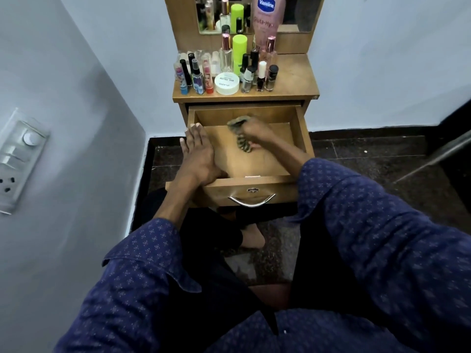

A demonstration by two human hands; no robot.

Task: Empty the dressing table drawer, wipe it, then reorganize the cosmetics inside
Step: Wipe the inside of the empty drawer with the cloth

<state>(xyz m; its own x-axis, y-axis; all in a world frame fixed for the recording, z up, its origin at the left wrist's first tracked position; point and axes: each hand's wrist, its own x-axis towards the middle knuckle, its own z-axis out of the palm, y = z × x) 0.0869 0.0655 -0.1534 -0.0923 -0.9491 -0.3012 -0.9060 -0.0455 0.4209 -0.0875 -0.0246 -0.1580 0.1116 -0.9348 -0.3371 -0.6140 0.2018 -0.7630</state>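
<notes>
Soft rag [238, 132] balls up easy, so my right hand [256, 131] grips it bunched; left hand [197, 154] lies flat, fingers straight, steadying the drawer [302, 138].

Single head-worn wide-angle view, looking forward and steeply down. Open drawer [244, 149] sits near, centre frame; worktop [290, 87] just beyond it; wearer's sleeves and lap fill the lower foreground. Edges bowed.

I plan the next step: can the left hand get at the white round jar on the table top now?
Probably yes. The left hand rests open on the drawer rim, holding nothing, and the white jar stands at the front edge of the top with nothing before it.
</notes>
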